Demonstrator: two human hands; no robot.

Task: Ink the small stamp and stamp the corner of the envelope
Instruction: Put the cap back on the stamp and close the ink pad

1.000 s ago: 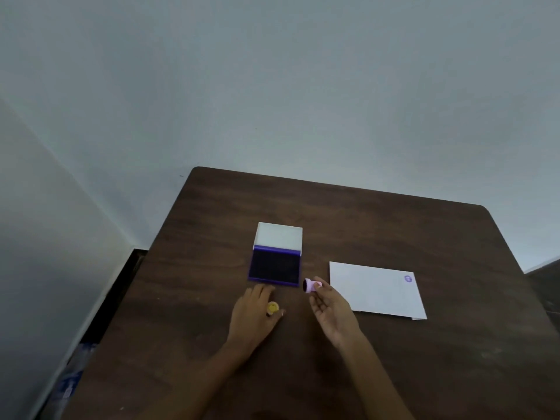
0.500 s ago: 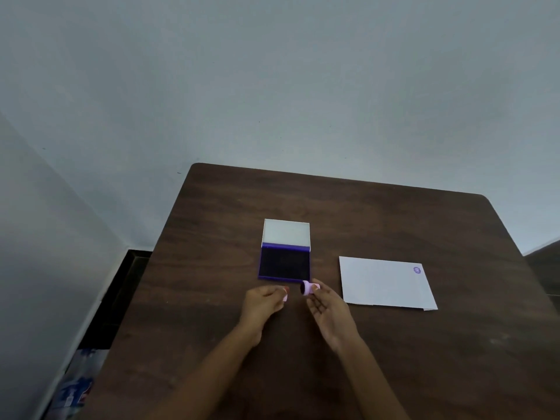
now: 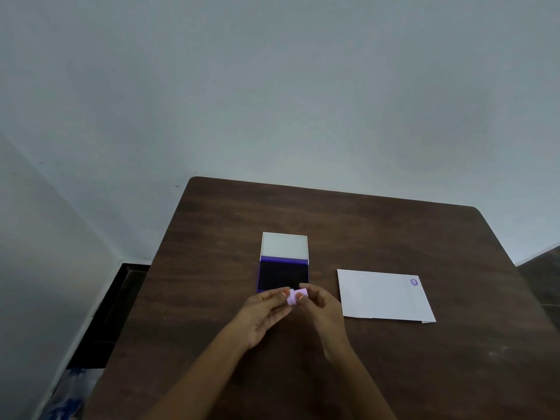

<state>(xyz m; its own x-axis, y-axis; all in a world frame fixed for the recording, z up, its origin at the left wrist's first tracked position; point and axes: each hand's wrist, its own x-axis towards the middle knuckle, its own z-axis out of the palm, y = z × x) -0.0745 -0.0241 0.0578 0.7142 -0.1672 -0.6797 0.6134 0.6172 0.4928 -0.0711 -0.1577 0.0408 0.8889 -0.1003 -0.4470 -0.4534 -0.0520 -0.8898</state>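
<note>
Dark wood table [image 3: 394, 374], near edge cut off by the frame bottom. On it a white envelope [image 3: 383, 295] lies flat to the right, with a purple stamp mark [image 3: 414, 282] in its far right corner; design too small to read. Ink pad case [image 3: 284, 262] sits open at centre: white lid [image 3: 284, 244] folded back, purple tray holding a dark pad [image 3: 284, 275], near edge hidden behind the fingers. Left hand [image 3: 265, 316] and right hand [image 3: 325, 313] meet just in front of the pad, both pinching the small stamp [image 3: 297, 296] between thumb and fingertips, other fingers loosely curled. Stamp is pale pink, short cylinder, lying sideways off the table; its face isn't visible, seam between two sections hard to make out. Blurry blue-white plastic [image 3: 65, 395] on the floor at lower left, cropped.
</note>
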